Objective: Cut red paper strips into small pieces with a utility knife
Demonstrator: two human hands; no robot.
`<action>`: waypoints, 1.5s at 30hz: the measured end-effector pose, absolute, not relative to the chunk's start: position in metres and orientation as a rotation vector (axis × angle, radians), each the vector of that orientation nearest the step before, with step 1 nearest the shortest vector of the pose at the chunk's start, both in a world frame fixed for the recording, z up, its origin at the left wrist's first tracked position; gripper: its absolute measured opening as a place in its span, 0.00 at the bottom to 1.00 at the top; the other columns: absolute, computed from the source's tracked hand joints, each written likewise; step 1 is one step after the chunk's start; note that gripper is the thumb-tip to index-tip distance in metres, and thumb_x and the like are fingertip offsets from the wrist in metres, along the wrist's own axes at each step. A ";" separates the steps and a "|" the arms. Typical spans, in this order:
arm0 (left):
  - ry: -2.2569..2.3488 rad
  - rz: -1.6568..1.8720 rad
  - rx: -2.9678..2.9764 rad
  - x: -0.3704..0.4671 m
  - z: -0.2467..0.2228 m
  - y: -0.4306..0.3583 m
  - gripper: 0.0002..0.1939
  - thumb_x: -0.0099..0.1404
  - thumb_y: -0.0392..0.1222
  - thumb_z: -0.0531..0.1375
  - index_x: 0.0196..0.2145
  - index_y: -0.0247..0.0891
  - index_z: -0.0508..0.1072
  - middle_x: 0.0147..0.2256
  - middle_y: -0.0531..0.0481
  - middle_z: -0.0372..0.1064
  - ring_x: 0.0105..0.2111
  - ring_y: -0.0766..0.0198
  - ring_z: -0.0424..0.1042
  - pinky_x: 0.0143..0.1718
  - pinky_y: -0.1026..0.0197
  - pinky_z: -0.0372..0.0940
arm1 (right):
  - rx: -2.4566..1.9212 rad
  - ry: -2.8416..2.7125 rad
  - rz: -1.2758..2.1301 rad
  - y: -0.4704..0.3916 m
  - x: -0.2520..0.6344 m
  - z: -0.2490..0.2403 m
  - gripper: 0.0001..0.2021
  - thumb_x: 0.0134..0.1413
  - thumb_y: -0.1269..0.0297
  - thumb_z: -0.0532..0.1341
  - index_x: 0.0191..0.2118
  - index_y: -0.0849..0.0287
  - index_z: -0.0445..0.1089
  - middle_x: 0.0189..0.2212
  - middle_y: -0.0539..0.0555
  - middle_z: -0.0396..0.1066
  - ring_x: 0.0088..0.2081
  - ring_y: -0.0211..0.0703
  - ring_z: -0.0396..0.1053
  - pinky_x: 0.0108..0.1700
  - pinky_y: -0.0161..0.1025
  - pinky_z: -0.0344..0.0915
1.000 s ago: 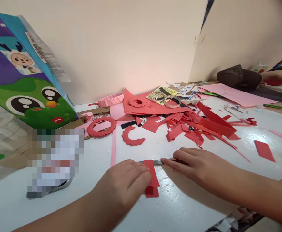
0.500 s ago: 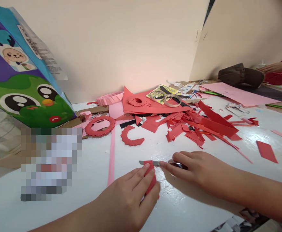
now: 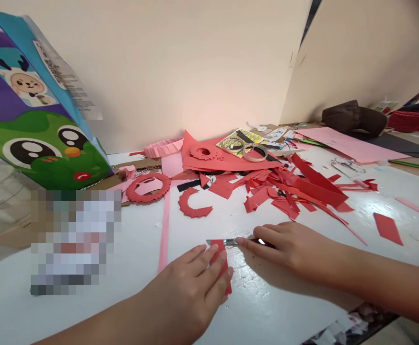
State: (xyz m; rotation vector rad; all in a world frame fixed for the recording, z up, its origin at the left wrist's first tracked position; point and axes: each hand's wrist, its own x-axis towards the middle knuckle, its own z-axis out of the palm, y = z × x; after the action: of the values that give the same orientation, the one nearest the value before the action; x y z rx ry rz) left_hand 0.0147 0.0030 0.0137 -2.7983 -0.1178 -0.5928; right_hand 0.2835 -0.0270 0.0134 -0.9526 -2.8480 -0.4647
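My left hand (image 3: 191, 287) lies flat with its fingers spread over a red paper strip (image 3: 218, 258), pressing it on the white table (image 3: 123, 316). My right hand (image 3: 285, 247) grips a cutter knife (image 3: 231, 242) by its dark handle. The metal blade points left and lies across the top end of the strip, beyond my left fingertips. Beyond my hands are a C-shaped piece of folded red paper (image 3: 191, 203) and a red paper ring (image 3: 133, 191). Part of the strip is hidden under my left fingers.
A heap of red paper scraps (image 3: 281, 189) lies at the back. A tall owl-printed bag (image 3: 44, 148) stands at the left, behind a blurred-out object (image 3: 83, 239). Pink sheets (image 3: 353, 141) and a dark brown item (image 3: 353, 117) are at the back right.
My left hand and the red strip have shifted slightly left. The knife stays across the strip's top end. Another person's hand at the far right has left view.
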 end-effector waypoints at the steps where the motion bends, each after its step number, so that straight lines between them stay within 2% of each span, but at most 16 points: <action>1: -0.122 -0.593 -2.795 0.014 0.013 0.003 0.17 0.74 0.28 0.48 0.45 0.26 0.77 0.45 0.38 0.80 0.46 0.48 0.79 0.46 0.48 0.76 | -0.942 -2.852 -0.462 -0.025 0.285 0.014 0.19 0.63 0.77 0.53 0.59 0.69 0.61 0.35 0.59 0.73 0.27 0.48 0.72 0.26 0.44 0.70; 8: -0.081 -0.515 -2.843 0.010 0.012 0.006 0.12 0.72 0.32 0.54 0.48 0.29 0.75 0.47 0.39 0.79 0.50 0.50 0.76 0.52 0.49 0.71 | -0.846 -2.876 -0.465 -0.013 0.292 0.017 0.16 0.68 0.74 0.49 0.56 0.68 0.66 0.33 0.58 0.74 0.28 0.43 0.72 0.29 0.40 0.68; 13: -0.095 -0.493 -2.851 0.010 0.018 0.003 0.13 0.72 0.30 0.52 0.46 0.28 0.76 0.46 0.37 0.79 0.48 0.51 0.77 0.50 0.50 0.72 | -0.830 -2.853 -0.461 -0.012 0.291 0.013 0.16 0.66 0.74 0.50 0.55 0.69 0.66 0.34 0.59 0.74 0.32 0.44 0.74 0.31 0.40 0.69; 23: -0.078 -0.519 -2.853 0.010 0.018 0.003 0.15 0.73 0.29 0.50 0.46 0.27 0.76 0.46 0.38 0.79 0.48 0.49 0.78 0.51 0.49 0.73 | -0.828 -2.842 -0.463 -0.009 0.288 0.015 0.17 0.64 0.72 0.55 0.56 0.68 0.65 0.35 0.58 0.73 0.31 0.43 0.74 0.30 0.39 0.68; 27: -0.096 -0.525 -2.875 0.010 0.019 0.004 0.17 0.74 0.29 0.47 0.45 0.28 0.77 0.45 0.38 0.80 0.47 0.50 0.78 0.49 0.49 0.75 | -0.858 -2.845 -0.486 -0.009 0.289 0.015 0.16 0.62 0.74 0.56 0.55 0.66 0.66 0.34 0.57 0.73 0.28 0.42 0.73 0.29 0.40 0.67; 31: -0.072 -0.548 -2.867 0.012 0.017 0.005 0.16 0.74 0.30 0.49 0.46 0.28 0.76 0.45 0.38 0.80 0.48 0.51 0.78 0.50 0.50 0.74 | -0.915 -2.834 -0.512 -0.005 0.285 0.012 0.19 0.60 0.74 0.57 0.57 0.69 0.65 0.32 0.57 0.73 0.26 0.43 0.72 0.26 0.39 0.65; 33: -0.083 -0.573 -2.846 0.012 0.016 0.003 0.15 0.73 0.28 0.49 0.45 0.27 0.76 0.44 0.37 0.80 0.47 0.50 0.78 0.49 0.50 0.74 | -0.908 -2.842 -0.506 -0.003 0.284 0.011 0.21 0.59 0.74 0.58 0.58 0.67 0.64 0.33 0.56 0.73 0.26 0.42 0.72 0.26 0.38 0.65; 38: -0.090 -0.652 -2.796 0.011 0.025 0.000 0.15 0.71 0.25 0.49 0.43 0.24 0.76 0.43 0.36 0.80 0.46 0.50 0.79 0.47 0.52 0.75 | -0.929 -2.796 -0.508 -0.001 0.286 0.007 0.18 0.61 0.72 0.57 0.57 0.65 0.66 0.33 0.56 0.72 0.26 0.42 0.71 0.25 0.38 0.63; 42: -0.154 -0.624 -2.675 0.003 0.051 0.004 0.17 0.71 0.24 0.47 0.46 0.24 0.75 0.46 0.34 0.79 0.46 0.48 0.78 0.46 0.46 0.74 | -0.963 -2.740 -0.497 -0.003 0.285 0.006 0.17 0.64 0.70 0.55 0.56 0.65 0.67 0.34 0.56 0.73 0.27 0.42 0.71 0.25 0.39 0.62; 45: -0.286 -0.567 -2.574 -0.002 0.060 0.008 0.17 0.68 0.23 0.50 0.46 0.28 0.76 0.47 0.37 0.78 0.47 0.43 0.77 0.46 0.41 0.72 | -0.988 -2.705 -0.495 -0.004 0.284 0.005 0.16 0.66 0.67 0.54 0.56 0.65 0.68 0.32 0.56 0.72 0.27 0.41 0.71 0.26 0.38 0.62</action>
State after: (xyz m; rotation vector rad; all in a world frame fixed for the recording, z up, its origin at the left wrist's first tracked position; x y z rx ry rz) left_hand -0.0015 0.0082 0.0603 -2.5737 -0.2864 -0.5675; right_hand 0.2840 -0.0038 0.0052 -0.9881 -2.7046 -0.4948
